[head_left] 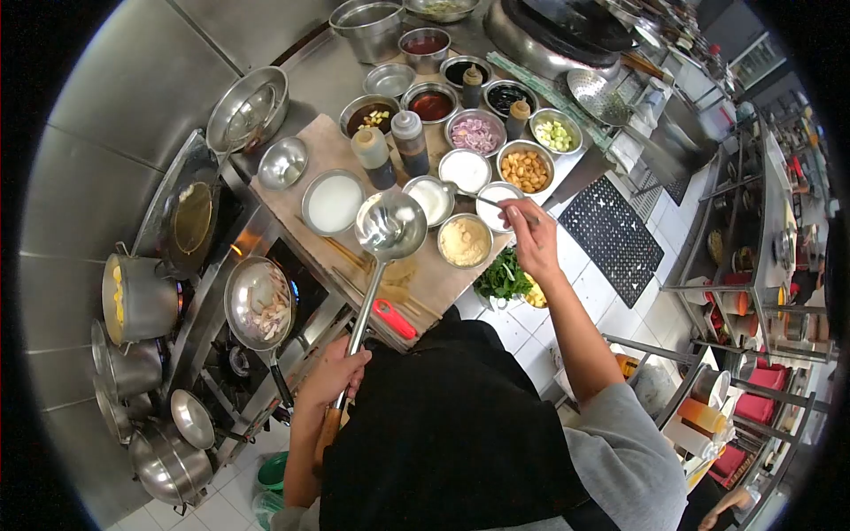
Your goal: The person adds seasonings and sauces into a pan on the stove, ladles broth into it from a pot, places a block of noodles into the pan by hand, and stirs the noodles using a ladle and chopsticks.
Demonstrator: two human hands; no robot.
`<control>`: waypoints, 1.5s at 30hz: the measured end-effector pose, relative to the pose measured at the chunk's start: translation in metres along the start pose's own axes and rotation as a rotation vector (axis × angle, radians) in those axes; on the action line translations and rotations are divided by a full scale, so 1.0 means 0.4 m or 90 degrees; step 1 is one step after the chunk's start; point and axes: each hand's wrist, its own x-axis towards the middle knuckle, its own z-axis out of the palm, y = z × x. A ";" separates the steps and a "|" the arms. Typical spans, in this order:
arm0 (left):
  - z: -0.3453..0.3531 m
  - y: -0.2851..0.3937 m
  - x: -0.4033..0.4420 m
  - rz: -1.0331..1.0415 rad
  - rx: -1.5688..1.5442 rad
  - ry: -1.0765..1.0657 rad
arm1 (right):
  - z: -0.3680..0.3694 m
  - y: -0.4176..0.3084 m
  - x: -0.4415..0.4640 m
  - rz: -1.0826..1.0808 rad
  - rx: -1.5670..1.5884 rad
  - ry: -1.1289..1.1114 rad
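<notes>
My left hand [336,370] is closed around the long handle of a steel ladle [390,232], which has a wooden grip end. The ladle's bowl hangs over the near side of the counter and has a little white stuff in it. With my right hand [531,237] I pinch the thin handle of a metal spoon [475,198]. Its tip is at the right rim of a bowl of white powder [428,202]. Two more bowls of white stuff [464,169] stand around the spoon. A bowl of beige powder [465,242] sits closest to me.
To the left, a frying pan [259,303] with meat strips rests on the stove beside a flame. Squeeze bottles [409,142], a bowl of chopped onion [475,134] and sauce bowls [431,103] stand farther back. A red-handled tool [394,319] lies at the counter's near edge.
</notes>
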 end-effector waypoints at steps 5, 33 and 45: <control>-0.001 0.011 -0.024 -0.018 0.022 -0.005 | -0.021 0.087 -0.143 0.071 -0.090 -0.058; -0.005 0.017 -0.027 -0.037 0.116 -0.012 | 0.029 0.139 -0.309 0.344 0.386 0.200; 0.008 0.064 0.003 -0.011 0.104 -0.049 | -0.042 -0.019 -0.050 0.015 0.004 0.103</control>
